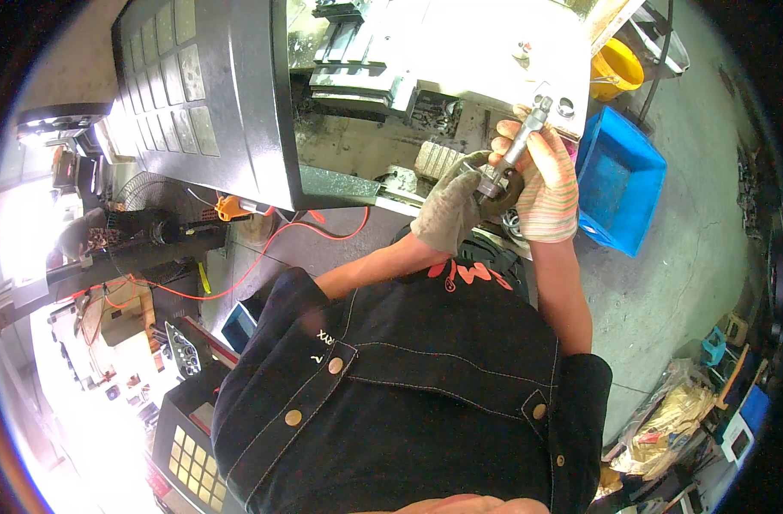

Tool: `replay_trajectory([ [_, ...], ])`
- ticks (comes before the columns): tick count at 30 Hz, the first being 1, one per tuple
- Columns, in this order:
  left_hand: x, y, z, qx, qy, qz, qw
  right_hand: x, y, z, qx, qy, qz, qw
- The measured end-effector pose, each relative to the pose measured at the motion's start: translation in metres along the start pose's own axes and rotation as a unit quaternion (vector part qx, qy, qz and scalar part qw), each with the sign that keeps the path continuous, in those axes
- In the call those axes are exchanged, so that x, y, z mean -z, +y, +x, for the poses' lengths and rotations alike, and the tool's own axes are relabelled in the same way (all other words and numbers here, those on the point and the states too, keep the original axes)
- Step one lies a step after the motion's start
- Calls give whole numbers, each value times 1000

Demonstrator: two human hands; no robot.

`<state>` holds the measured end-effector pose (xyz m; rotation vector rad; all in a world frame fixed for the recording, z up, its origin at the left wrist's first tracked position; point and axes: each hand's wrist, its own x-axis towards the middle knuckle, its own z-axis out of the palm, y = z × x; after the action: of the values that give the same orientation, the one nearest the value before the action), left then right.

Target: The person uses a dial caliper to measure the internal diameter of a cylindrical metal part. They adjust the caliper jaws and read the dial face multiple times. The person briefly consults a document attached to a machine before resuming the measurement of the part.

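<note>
Gripping a slim metal rod (522, 141) at upper right of the frame, the striped knit-gloved right hand (547, 184) is closed while its ringed base is clasped by the grey-gloved left hand (451, 206).

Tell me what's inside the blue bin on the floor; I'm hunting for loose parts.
The blue bin shows only a bare blue bottom and walls. The right hand, holding a metal tool, covers its near left corner, so anything there is hidden.
</note>
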<state>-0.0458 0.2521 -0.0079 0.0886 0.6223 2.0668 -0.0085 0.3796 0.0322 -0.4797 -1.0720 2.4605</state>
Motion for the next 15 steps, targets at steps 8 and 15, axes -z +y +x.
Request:
replay_trajectory([
  [8, 1, -2, 0, -1, 20, 49, 999, 2, 1, 1, -3, -6, 4, 1000],
  [15, 5, -2, -1, 13, 21, 36, 999, 3, 3, 2, -2, -10, 4, 1000],
])
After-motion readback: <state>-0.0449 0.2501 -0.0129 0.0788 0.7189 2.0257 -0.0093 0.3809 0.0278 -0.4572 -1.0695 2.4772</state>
